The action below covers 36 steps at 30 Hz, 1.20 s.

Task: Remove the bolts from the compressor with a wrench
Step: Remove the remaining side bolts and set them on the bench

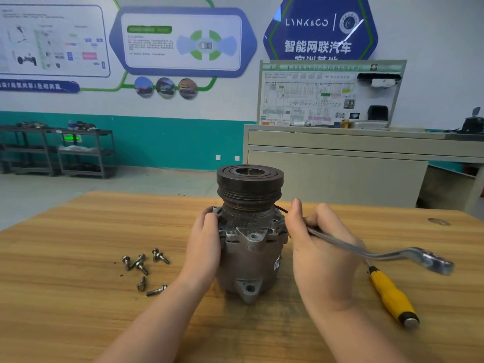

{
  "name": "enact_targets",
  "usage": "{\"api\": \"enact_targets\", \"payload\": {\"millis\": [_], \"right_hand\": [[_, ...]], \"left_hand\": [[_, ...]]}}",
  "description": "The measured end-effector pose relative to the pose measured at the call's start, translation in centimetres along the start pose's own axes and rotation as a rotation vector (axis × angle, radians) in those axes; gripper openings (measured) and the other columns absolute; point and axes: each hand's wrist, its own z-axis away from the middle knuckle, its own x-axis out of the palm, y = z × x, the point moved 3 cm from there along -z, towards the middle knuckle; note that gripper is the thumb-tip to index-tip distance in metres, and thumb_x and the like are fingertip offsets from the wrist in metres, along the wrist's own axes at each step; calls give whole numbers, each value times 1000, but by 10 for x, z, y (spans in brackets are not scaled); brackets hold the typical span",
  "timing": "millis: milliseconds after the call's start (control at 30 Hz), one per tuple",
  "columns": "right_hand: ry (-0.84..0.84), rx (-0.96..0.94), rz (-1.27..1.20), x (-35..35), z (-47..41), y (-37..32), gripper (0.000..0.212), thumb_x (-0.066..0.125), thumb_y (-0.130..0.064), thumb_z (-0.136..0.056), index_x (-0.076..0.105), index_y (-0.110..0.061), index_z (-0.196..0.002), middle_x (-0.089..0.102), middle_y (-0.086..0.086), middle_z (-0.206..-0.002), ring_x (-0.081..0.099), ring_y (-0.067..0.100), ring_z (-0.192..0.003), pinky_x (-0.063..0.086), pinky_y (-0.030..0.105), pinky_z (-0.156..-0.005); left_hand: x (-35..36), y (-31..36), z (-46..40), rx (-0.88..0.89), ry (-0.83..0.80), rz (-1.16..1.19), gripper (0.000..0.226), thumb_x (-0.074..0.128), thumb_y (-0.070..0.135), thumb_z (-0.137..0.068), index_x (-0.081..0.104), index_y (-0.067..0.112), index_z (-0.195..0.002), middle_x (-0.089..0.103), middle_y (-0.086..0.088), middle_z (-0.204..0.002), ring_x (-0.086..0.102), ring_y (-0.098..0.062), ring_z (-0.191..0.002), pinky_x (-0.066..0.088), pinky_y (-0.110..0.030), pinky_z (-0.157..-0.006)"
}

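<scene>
Wooden tabletop (78, 258) carries a grey compressor (250, 247) standing upright, its dark pulley on top. A person's left hand (205, 247) rests against the compressor's left side, fingers curved round the housing. The right hand (318, 247) touches its right side, fingers curled round a silver wrench (379, 254). Several removed bolts (142, 268) lie loose to the left; a yellow-handled screwdriver (392, 297) lies at right.
</scene>
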Motion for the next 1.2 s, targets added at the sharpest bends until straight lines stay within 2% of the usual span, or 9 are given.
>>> {"api": "enact_targets", "payload": {"millis": [133, 233, 367, 533, 700, 833, 933, 1067, 1200], "right_hand": [[-21, -216, 123, 3, -1, -16, 44, 57, -4, -89, 27, -21, -61, 19, -10, -53, 24, 13, -51, 27, 11, -43], [-88, -170, 99, 3, -4, -8, 43, 55, -11, -87, 25, -25, -59, 20, -9, -46, 29, 11, -45, 24, 13, -40], [-234, 216, -204, -3, -16, 26, 43, 59, -20, -82, 33, -17, -48, 41, 5, -46, 35, 4, -41, 26, 11, -43], [-376, 1001, -762, 7, -16, 67, 40, 64, -19, -86, 48, -22, -49, 54, 6, -48, 41, 11, -34, 30, 15, -34], [-233, 1263, -1016, 16, -8, 75, 21, 63, -27, -84, 52, -12, -73, 52, 7, -49, 42, 7, -33, 31, 15, -29], [41, 1093, -964, 6, -13, 72, 32, 68, -26, -84, 52, -23, -56, 55, 6, -47, 43, 9, -33, 30, 14, -32], [-28, 858, -718, 1, -14, 61, 48, 67, -22, -88, 44, -23, -45, 54, 6, -43, 42, 12, -30, 29, 15, -34], [-115, 635, -511, 2, -12, 44, 47, 64, -14, -90, 38, -17, -51, 58, 10, -46, 46, 13, -33, 35, 17, -36], [-178, 409, -335, -2, -10, 29, 47, 65, -21, -91, 37, -8, -56, 55, 11, -49, 46, 14, -37, 37, 22, -40]], "left_hand": [[0, 0, -1, 10, 5, 9, 32, 32, 24, -101, 57, 28, -121, 61, 15, -107, 53, -2, -106, 43, -27, -81], [0, 1, 0, 7, 6, 28, 32, 33, 22, -101, 61, 29, -113, 63, 13, -104, 54, -1, -101, 42, -23, -76], [1, 3, 1, 0, -10, 30, 30, 31, 23, -102, 58, 33, -109, 62, 14, -104, 52, 3, -99, 41, -21, -75], [0, 4, 3, 3, -16, 22, 30, 30, 25, -102, 55, 31, -117, 60, 15, -106, 51, 1, -102, 41, -21, -77], [0, 6, 5, 16, -18, 26, 30, 30, 24, -102, 58, 34, -107, 62, 14, -103, 52, 4, -98, 40, -18, -72], [0, 6, 4, 26, -10, 22, 30, 31, 23, -102, 59, 33, -108, 60, 17, -101, 52, 5, -95, 39, -17, -72], [0, 5, 3, 21, -14, 32, 28, 32, 23, -102, 57, 35, -105, 61, 15, -105, 52, 3, -100, 41, -20, -76], [0, 2, 0, 25, 0, 11, 30, 31, 23, -102, 57, 29, -116, 61, 13, -110, 53, -5, -106, 42, -26, -84], [1, -4, -2, 37, 5, 19, 40, 24, 28, -105, 64, 29, -104, 69, 6, -107, 59, -8, -106, 44, -28, -90]]}}
